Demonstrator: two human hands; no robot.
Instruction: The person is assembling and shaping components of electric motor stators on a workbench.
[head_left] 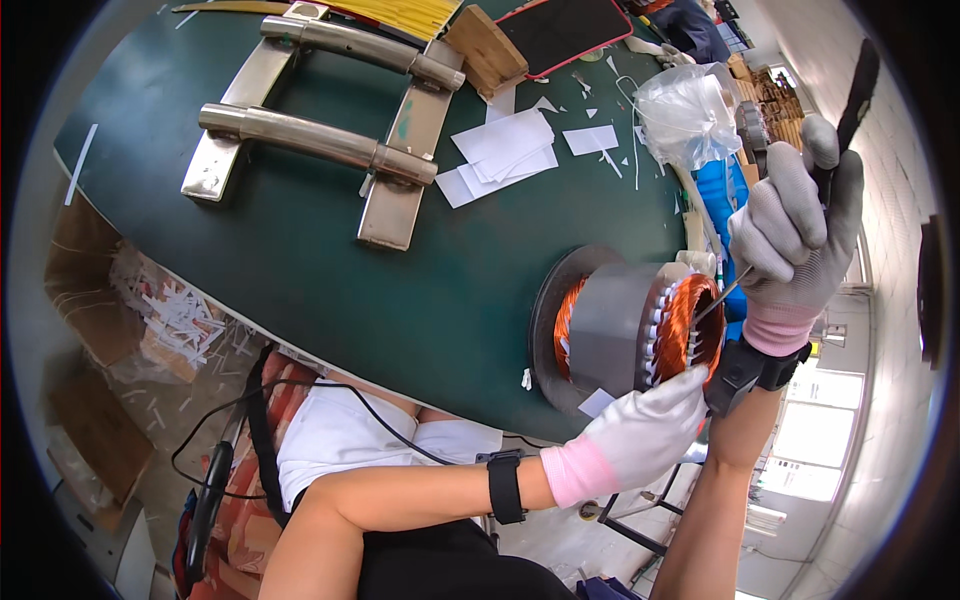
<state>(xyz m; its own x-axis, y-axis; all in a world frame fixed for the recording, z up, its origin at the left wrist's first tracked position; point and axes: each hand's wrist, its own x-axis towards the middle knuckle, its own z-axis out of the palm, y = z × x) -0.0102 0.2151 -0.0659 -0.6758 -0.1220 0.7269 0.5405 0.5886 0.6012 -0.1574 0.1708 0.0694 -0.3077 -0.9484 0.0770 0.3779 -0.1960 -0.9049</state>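
A motor stator (610, 325) lies on its side at the right of the table. It has a grey core, orange copper windings (688, 325) at its ends and white insulation strips around the slots. My left hand (645, 425), in a white glove with a pink cuff, is closed on the near rim of the right-hand winding. My gloved right hand (795, 225) is raised beside the stator's open end, its fingers wrapped round a tool. A black flat part (858, 100) sticks up above the hand; a thin metal shaft (724, 294) slants below it into the bore. The fingers hide where they join.
The green table (300, 260) carries a metal frame (310, 135) with two bars, paper sheets (505, 150), a wooden block (487, 52) and a dark tablet-like slab (565, 35). A clear plastic bag (685, 112) stands far right. Paper scraps (178, 320) fill a box at left.
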